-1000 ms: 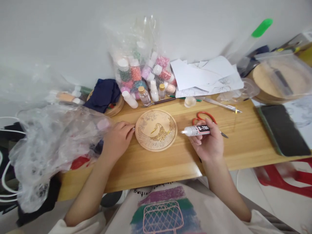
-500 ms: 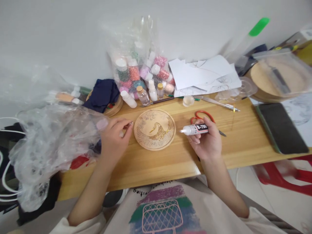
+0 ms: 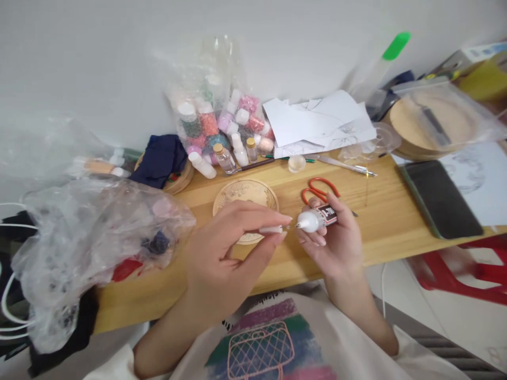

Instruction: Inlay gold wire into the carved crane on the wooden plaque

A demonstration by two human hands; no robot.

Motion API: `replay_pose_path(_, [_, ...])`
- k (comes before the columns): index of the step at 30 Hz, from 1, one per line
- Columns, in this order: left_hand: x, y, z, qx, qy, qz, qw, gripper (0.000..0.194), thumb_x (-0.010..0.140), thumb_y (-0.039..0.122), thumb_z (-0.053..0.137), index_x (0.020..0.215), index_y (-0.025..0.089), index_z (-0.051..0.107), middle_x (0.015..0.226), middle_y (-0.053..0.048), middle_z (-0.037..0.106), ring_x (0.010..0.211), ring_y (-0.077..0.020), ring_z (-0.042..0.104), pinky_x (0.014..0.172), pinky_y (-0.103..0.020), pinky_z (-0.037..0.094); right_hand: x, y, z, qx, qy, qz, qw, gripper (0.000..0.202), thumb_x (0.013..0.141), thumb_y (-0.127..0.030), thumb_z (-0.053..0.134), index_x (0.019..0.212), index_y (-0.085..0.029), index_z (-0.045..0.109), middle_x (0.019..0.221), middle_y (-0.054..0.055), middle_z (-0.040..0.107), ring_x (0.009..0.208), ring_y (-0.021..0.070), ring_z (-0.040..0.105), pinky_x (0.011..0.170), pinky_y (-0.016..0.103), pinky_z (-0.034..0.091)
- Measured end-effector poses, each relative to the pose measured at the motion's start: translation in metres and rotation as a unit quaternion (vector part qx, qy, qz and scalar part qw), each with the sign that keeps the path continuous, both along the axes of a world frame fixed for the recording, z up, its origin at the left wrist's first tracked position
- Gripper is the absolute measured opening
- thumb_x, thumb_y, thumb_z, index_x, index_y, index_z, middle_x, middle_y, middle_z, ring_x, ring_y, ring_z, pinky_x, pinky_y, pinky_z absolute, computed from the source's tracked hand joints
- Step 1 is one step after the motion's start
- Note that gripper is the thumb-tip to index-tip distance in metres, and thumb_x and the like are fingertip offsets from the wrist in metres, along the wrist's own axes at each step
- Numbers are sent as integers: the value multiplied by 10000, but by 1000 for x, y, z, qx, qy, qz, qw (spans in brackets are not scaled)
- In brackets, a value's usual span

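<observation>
My right hand (image 3: 339, 244) is closed around a glue tube (image 3: 312, 220) with a black label, its nozzle pointing left. Between thumb and fingertips, my left hand (image 3: 222, 253) pinches a small white cap (image 3: 271, 229), a thin pin showing at its end. Cap and nozzle face each other with a narrow gap between them. Partly hidden behind the left hand lies a round wooden disc (image 3: 246, 186) with an engraved design. Orange-handled scissors (image 3: 322, 184) rest on the table just beyond the tube.
Clear plastic bags (image 3: 79, 232) cover the left side of the wooden table (image 3: 222, 311). Behind stand a bag of bead jars (image 3: 209, 124), small bottles (image 3: 224, 158) and papers (image 3: 320, 121). At right are a phone (image 3: 441, 200) and a bagged wooden round (image 3: 420, 121).
My left hand has moved right, across the disc, bringing the white cap close to the tube's nozzle. The tube has turned so its nozzle tips more toward me. The camera view has shifted slightly.
</observation>
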State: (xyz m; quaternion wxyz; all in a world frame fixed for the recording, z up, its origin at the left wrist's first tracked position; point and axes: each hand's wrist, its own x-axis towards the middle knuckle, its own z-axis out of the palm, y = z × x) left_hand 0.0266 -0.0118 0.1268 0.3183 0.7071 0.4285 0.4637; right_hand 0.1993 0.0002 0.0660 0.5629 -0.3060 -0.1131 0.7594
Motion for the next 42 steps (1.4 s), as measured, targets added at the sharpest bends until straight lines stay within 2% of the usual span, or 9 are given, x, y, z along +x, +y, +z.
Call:
replay_pose_path(5, [4, -2, 4, 10, -2, -24, 1000, 230, 857, 72, 665, 1004, 248, 685, 964, 1, 723, 894, -139, 691, 773, -269, 619, -1, 0, -1, 4, -1, 7, 1000, 257, 735, -426, 724, 678, -208, 601, 380, -92, 462, 303, 56, 328, 353, 185, 281])
replay_pose_path(13, [6, -6, 4, -19, -12, -16, 1000, 207, 861, 113, 668, 1006, 258, 690, 984, -20, 712, 892, -161, 693, 757, -297, 639, -3, -3, 1, 9, 22, 11, 1000, 245, 733, -401, 734, 677, -200, 605, 384, -85, 483, 302, 50, 340, 343, 161, 283])
replay_pose_path(22, [6, -6, 5, 40, 31, -20, 999, 214, 864, 64, 643, 968, 248, 679, 972, 12, 726, 907, -133, 683, 813, -279, 605, -2, -6, -1, 27, 12, 9, 1000, 255, 790, -424, 694, 703, -206, 595, 398, -93, 448, 313, 44, 342, 355, 158, 298])
replay_pose_path(26, [6, -5, 4, 45, 25, -21, 998, 226, 862, 48, 639, 957, 248, 683, 967, 11, 728, 900, -134, 687, 814, -282, 605, -2, -6, 0, 8, 17, 11, 1000, 253, 784, -410, 704, 684, -202, 599, 395, -85, 451, 316, 46, 342, 357, 165, 297])
replay_pose_path(33, [7, -7, 4, 6, -3, -19, 1000, 301, 844, 21, 652, 1021, 263, 681, 973, 8, 713, 893, -127, 685, 719, -237, 622, -4, -7, 0, 3, 12, 3, 1000, 261, 804, -420, 680, 681, -205, 597, 393, -83, 432, 323, 48, 331, 360, 172, 282])
replay_pose_path(42, [9, -9, 3, 28, 10, 6, 1000, 271, 833, 2, 655, 986, 224, 679, 979, 1, 714, 889, -112, 686, 700, -203, 613, -5, -7, 0, 9, 16, 2, 1000, 250, 798, -413, 688, 679, -207, 612, 393, -84, 454, 318, 43, 307, 356, 165, 261])
